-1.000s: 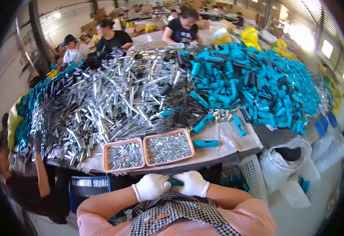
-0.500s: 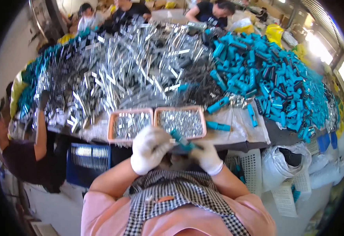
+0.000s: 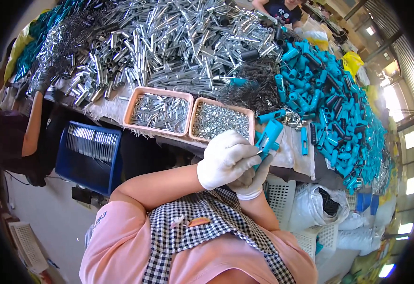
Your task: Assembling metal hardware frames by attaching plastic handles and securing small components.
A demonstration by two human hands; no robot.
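Note:
A turquoise plastic handle [image 3: 269, 134] stands tilted in front of my chest, near the table's front edge. My right hand [image 3: 250, 183], in a white glove with a greyish palm side, is closed round its lower end. My left hand [image 3: 226, 160], also in a white glove, has thumb and fingers pinched together against the handle's side. Whatever those fingertips hold is too small and hidden to name. Just beyond the hands lie a pink tray of small shiny metal pieces [image 3: 198, 130] and a pink tray of short metal pins [image 3: 127, 116].
Metal tubes [image 3: 174, 52] are heaped across the table, with dark springs [image 3: 259, 80] beside them. Turquoise handles [image 3: 330, 104] pile up on the right. A blue crate [image 3: 86, 163] stands at lower left, near a co-worker's arm [image 3: 33, 123]. White sacks [image 3: 313, 208] stand at right.
The view has turned, and the trays now appear further left. The turquoise handle has tipped more upright, and both hands have come closer together around it.

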